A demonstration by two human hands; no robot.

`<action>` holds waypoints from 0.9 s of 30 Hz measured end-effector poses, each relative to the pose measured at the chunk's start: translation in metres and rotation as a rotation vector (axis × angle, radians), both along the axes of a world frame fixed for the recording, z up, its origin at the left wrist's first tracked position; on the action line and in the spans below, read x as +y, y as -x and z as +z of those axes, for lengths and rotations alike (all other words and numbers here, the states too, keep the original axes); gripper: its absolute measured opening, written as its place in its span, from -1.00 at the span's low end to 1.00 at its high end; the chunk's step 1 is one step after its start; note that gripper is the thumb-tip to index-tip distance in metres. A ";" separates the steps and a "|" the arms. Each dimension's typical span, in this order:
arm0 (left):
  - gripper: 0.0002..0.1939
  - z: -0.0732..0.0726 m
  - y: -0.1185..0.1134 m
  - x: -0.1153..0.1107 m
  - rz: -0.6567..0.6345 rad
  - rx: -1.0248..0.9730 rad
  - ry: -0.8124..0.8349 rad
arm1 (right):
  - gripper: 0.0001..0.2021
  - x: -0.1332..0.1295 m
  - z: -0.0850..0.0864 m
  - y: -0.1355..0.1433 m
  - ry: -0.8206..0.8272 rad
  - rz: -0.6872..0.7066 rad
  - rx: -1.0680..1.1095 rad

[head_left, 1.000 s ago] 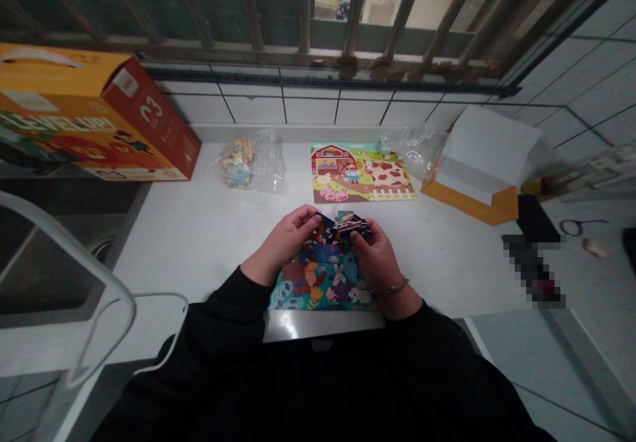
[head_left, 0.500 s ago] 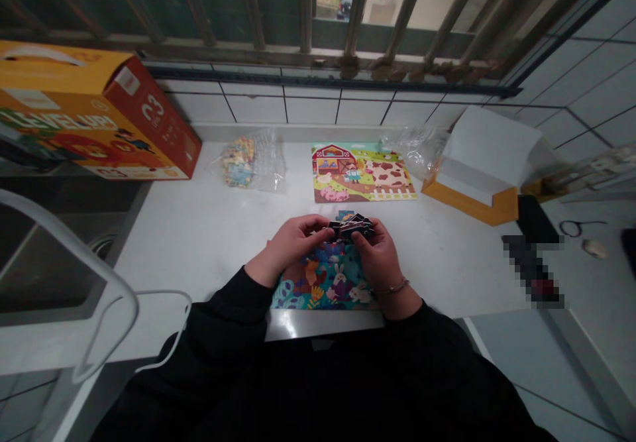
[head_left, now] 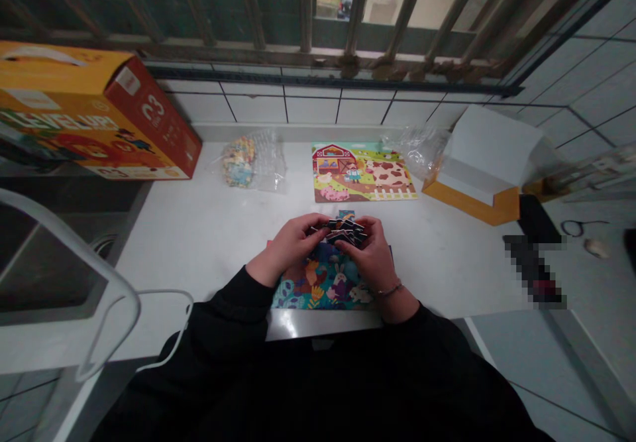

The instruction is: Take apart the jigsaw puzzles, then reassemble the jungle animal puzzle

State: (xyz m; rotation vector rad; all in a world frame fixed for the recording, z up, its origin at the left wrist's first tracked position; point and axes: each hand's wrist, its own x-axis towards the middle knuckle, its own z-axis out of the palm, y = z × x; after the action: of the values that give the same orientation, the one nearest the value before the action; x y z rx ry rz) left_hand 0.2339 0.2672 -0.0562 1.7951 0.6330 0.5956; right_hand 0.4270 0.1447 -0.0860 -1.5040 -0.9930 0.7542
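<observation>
Puzzle pieces (head_left: 345, 234), likely light, stiff and prone to slide apart, sit stacked over an animal-print board (head_left: 322, 286), their edges, the surest hold, pinched by curled left hand (head_left: 294, 242) and right hand (head_left: 371, 253).

dim daylight from barred window (head_left: 304, 11); glare on metal strip (head_left: 293, 324); black sleeves (head_left: 236, 309) lose detail; edges stretched; pixelated patch (head_left: 541, 283) right.

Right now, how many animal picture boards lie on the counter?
2. The farm picture board lies toward the back, left of the open box; the rabbit picture board lies beneath the left hand and right hand, partly covered. Others may be hidden underneath.
</observation>
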 end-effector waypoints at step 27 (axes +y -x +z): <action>-0.68 -0.006 0.002 0.004 -0.013 0.387 -0.556 | -0.72 -0.019 0.008 -0.007 -0.052 0.271 -0.785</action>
State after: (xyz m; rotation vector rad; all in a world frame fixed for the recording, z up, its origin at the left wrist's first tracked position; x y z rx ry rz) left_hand 0.2322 0.2715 -0.0622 2.4701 0.7634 0.4399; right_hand 0.4344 0.1255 -0.0783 -1.6677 -1.8111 0.2947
